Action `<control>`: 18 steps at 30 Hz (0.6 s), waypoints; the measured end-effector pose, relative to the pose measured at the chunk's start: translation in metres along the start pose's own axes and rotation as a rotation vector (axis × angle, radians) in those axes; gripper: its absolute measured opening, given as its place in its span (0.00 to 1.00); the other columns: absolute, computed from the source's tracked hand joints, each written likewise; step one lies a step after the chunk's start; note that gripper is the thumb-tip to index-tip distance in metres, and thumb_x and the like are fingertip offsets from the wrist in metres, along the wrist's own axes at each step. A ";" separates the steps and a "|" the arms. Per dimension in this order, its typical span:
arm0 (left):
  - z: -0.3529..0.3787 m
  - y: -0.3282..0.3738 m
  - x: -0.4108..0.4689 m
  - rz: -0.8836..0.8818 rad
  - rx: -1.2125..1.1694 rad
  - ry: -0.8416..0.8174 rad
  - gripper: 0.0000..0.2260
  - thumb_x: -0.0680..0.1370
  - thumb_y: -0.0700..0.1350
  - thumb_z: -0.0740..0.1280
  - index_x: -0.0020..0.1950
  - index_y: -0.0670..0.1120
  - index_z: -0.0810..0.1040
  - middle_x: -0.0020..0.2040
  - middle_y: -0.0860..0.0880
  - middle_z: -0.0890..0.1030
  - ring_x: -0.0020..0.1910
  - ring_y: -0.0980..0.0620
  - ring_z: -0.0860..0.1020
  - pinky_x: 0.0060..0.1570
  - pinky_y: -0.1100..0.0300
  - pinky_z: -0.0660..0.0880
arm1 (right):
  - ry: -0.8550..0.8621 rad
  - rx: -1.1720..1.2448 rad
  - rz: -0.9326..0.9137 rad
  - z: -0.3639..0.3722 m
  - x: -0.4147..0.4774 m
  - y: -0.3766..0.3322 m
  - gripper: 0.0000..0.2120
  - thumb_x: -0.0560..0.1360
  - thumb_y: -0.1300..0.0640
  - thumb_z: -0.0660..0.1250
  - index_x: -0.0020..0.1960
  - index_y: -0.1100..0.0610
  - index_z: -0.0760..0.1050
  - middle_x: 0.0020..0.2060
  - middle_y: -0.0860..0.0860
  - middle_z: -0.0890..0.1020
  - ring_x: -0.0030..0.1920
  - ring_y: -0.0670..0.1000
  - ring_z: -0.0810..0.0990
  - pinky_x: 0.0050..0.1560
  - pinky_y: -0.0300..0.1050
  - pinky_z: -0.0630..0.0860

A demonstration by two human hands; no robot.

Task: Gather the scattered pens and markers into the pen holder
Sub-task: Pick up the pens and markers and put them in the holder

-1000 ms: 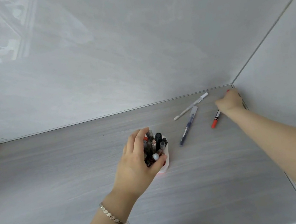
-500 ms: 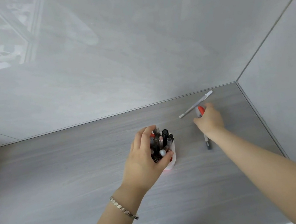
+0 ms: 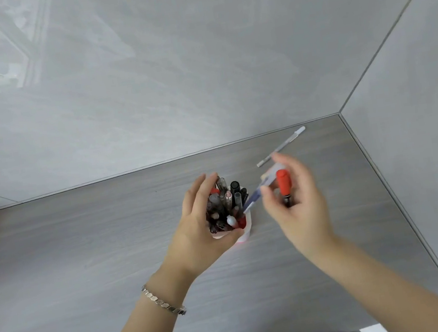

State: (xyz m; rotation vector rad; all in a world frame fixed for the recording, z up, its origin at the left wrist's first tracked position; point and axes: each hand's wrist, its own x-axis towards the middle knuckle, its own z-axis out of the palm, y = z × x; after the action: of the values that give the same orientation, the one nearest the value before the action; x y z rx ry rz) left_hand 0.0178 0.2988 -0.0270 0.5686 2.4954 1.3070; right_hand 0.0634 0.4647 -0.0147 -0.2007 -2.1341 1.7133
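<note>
A white and pink pen holder (image 3: 244,235), packed with several pens and markers (image 3: 226,202), stands mid-table. My left hand (image 3: 201,231) is wrapped around its left side. Just right of it my right hand (image 3: 297,205) grips a red-capped marker (image 3: 283,181) and a blue pen (image 3: 254,197). The blue pen's tip reaches the holder's right rim. One white pen (image 3: 291,141) lies on the grey table (image 3: 95,242) near the back wall, behind my right hand.
Glossy grey walls (image 3: 196,69) meet in a corner at the back right, closing the table on two sides. A silver bracelet (image 3: 163,301) sits on my left wrist. The table's front edge runs along the bottom.
My right hand picked up the red-capped marker near the right wall, then the blue pen, and carried both left to the holder. My left hand stayed on the holder.
</note>
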 end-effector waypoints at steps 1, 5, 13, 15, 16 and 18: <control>-0.001 -0.002 0.000 0.002 -0.006 0.000 0.41 0.61 0.53 0.73 0.67 0.61 0.52 0.68 0.53 0.60 0.70 0.63 0.57 0.58 0.84 0.56 | -0.018 -0.061 -0.019 0.006 -0.001 0.005 0.21 0.68 0.54 0.66 0.56 0.35 0.68 0.41 0.37 0.79 0.41 0.36 0.77 0.46 0.28 0.73; -0.004 -0.009 0.002 -0.050 -0.053 -0.059 0.49 0.55 0.56 0.75 0.67 0.64 0.46 0.66 0.59 0.61 0.69 0.60 0.61 0.65 0.68 0.63 | 0.037 -0.205 -0.157 0.012 0.007 0.012 0.21 0.68 0.56 0.66 0.60 0.49 0.68 0.39 0.43 0.75 0.42 0.30 0.73 0.46 0.25 0.71; -0.004 -0.008 0.006 -0.111 -0.022 -0.095 0.49 0.56 0.47 0.81 0.70 0.54 0.56 0.63 0.54 0.69 0.63 0.58 0.68 0.61 0.68 0.63 | -0.251 -0.374 -0.490 -0.001 -0.007 0.018 0.12 0.73 0.55 0.66 0.56 0.53 0.71 0.41 0.54 0.83 0.43 0.46 0.77 0.43 0.38 0.76; -0.004 -0.006 0.006 -0.108 -0.020 -0.096 0.49 0.56 0.47 0.80 0.71 0.51 0.58 0.63 0.53 0.69 0.63 0.57 0.68 0.60 0.69 0.63 | -0.257 -0.521 -0.467 0.005 -0.008 0.030 0.14 0.72 0.54 0.65 0.57 0.50 0.72 0.46 0.48 0.78 0.42 0.46 0.77 0.38 0.42 0.77; -0.004 -0.007 0.006 -0.111 -0.019 -0.100 0.49 0.56 0.48 0.80 0.71 0.51 0.57 0.64 0.53 0.69 0.64 0.56 0.68 0.60 0.69 0.62 | -0.233 -0.582 -0.446 0.006 -0.010 0.037 0.15 0.72 0.54 0.64 0.58 0.48 0.71 0.47 0.46 0.74 0.41 0.46 0.77 0.35 0.43 0.77; -0.006 -0.007 0.004 -0.123 -0.037 -0.115 0.49 0.56 0.53 0.79 0.70 0.54 0.57 0.65 0.54 0.69 0.65 0.57 0.68 0.61 0.68 0.64 | -0.218 -0.617 -0.437 0.005 -0.017 0.045 0.15 0.74 0.54 0.63 0.61 0.49 0.71 0.48 0.47 0.70 0.41 0.44 0.75 0.33 0.42 0.78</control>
State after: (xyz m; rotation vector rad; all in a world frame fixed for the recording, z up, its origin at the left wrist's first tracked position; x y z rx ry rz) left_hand 0.0098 0.2929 -0.0292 0.4608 2.3680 1.2368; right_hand 0.0708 0.4655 -0.0620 0.2826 -2.5701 0.8387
